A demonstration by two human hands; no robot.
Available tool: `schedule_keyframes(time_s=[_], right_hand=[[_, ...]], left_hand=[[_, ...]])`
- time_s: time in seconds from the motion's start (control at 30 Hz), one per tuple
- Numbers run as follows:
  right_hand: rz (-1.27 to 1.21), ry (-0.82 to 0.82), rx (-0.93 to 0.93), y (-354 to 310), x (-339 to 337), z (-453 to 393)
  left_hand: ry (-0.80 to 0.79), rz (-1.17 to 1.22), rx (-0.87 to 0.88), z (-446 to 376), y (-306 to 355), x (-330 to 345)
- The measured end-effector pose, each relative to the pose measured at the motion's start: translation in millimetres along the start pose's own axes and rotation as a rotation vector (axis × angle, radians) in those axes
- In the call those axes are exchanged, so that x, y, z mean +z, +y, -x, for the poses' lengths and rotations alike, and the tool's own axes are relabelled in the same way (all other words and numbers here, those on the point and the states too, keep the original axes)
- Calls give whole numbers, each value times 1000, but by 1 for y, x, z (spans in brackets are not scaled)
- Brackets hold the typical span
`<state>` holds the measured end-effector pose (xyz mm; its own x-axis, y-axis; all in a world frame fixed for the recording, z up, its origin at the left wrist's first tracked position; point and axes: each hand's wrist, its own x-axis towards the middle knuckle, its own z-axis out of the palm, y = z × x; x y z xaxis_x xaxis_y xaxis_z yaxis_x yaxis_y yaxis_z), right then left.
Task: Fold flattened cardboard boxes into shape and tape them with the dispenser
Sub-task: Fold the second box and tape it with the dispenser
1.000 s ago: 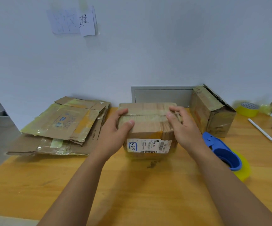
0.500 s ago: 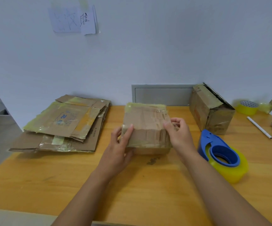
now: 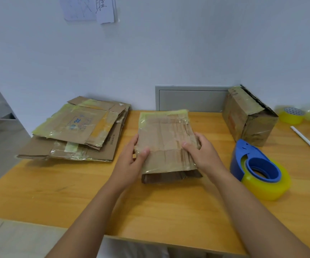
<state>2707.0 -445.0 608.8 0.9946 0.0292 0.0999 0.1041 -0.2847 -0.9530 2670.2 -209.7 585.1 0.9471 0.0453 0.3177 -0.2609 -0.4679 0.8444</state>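
Both hands held the cardboard box (image 3: 166, 144) at the middle of the table (image 3: 76, 187). The left hand (image 3: 132, 158) gripped its left edge with the thumb lying on the top face and the fingers curled behind the side. The right hand (image 3: 201, 152) gripped the right edge the same way, thumb on top and fingers wrapped around the far side. Between the two grips the box sat tilted, its top face sloping down toward the person, and its near end looked loose, with a flap edge showing just below the top panel.

The tape dispenser (image 3: 258, 171) stood just outside the right-hand grip, untouched, and a finished taped box (image 3: 249, 116) lay beyond it, farther from the right hand. A stack of flattened boxes (image 3: 79, 131) lay well outside the left-hand grip.

The step in hand seemed to be turning the box to bring the untaped end up. To do it well, the thumbs probably needed to press the top panel flat while the fingers kept the side walls square, since the worn, creased cardboard looked soft and likely to buckle. The loose flaps at the near end would want tucking flush before one hand let go, and the right hand was the nearer one to fetch the dispenser.
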Motion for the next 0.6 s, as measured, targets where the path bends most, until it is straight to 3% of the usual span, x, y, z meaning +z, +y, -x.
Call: schedule_keyframes(time_s=[0.2, 0.33, 0.47, 0.6], right_hand=[[69, 40, -156, 17, 0, 3], [186, -36, -143, 31, -3, 4], [370, -43, -183, 32, 1, 4], [395, -62, -183, 36, 0, 4]], left_hand=[[-40, -244, 249, -10, -4, 0], [-205, -413, 217, -6, -17, 6], [-59, -537, 277, -6, -23, 11], [15, -579, 156, -7, -19, 17]])
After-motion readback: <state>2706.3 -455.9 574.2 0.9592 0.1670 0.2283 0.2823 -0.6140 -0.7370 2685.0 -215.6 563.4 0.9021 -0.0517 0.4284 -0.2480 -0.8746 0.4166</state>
